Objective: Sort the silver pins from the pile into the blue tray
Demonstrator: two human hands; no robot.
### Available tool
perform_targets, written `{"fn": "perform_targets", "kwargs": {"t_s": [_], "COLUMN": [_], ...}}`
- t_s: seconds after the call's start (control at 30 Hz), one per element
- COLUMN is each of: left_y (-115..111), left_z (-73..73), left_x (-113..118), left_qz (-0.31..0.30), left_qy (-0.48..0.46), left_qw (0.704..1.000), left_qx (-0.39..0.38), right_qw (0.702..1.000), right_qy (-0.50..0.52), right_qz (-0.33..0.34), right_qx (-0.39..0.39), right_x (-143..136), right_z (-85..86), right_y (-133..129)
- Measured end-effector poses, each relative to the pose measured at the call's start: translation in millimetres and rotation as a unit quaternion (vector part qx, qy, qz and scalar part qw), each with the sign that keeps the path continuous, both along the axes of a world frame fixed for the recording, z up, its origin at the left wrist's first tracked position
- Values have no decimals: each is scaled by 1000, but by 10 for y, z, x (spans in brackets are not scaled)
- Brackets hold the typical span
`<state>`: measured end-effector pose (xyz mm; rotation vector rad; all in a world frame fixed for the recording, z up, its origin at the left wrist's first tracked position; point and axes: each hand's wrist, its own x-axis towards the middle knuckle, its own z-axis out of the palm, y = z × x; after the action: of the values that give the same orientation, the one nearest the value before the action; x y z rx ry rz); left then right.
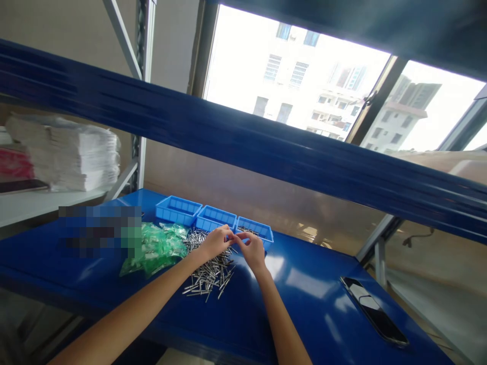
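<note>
Over a pile of thin silver metal pins (210, 278), my left hand (217, 242) and my right hand (251, 248) meet at the fingertips. Both are closed in a pinch. Whatever lies between the fingers is too small to make out. Just behind my hands three blue plastic bins stand in a row: the left bin (178, 210), the middle bin (215, 218) and the right bin (266, 234). Dark, thin metal pieces (247, 230) show in the right bin. Left of the pile lie green-tinted clear plastic bags (162, 248).
The blue tabletop (304, 314) carries a black phone (375, 310) at the right. A blue shelf beam (243, 137) crosses above the table. White wrapped stacks (83, 152) sit on a side shelf at the left. A blurred patch (99, 230) hides part of the table's left.
</note>
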<state>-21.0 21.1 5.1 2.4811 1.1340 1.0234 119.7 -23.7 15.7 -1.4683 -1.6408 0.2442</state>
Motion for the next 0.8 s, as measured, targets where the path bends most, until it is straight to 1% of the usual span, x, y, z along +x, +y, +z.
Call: {"fn": "perform_targets", "kwargs": {"t_s": [0.07, 0.13, 0.2, 0.3, 0.37, 0.43, 0.5, 0.63, 0.8], "left_y": [6, 7, 2, -9, -16, -22, -28, -34, -27], "left_z": [-8, -6, 5, 32, 53, 76, 100, 138, 129], "left_x": [7, 12, 14, 13, 9, 3, -5, -21, -6], "left_qz": [-13, -13, -2, 4, 4, 18, 31, 43, 45], "left_qy": [-23, -36, -44, -61, -75, -92, -109, -129, -126], "left_qw": [1000, 999, 999, 998, 997, 995, 993, 990, 991], "left_qx": [-14, -11, -3, 4, 11, 19, 23, 20, 13], "right_qw": [999, 998, 998, 996, 994, 993, 995, 998, 996], "right_qy": [42, 65, 61, 25, 6, -10, -22, -22, 27], "right_qz": [28, 25, -16, -83, -104, -114, -102, -51, -34], "right_qx": [0, -7, -3, 13, 12, 5, 4, 25, 75], "right_x": [-2, 1, 11, 27, 29, 20, 4, -17, -4], "right_z": [-10, -9, 7, 42, 54, 46, 21, -31, -30], "right_y": [20, 25, 14, -16, -31, -36, -34, -25, -15]}}
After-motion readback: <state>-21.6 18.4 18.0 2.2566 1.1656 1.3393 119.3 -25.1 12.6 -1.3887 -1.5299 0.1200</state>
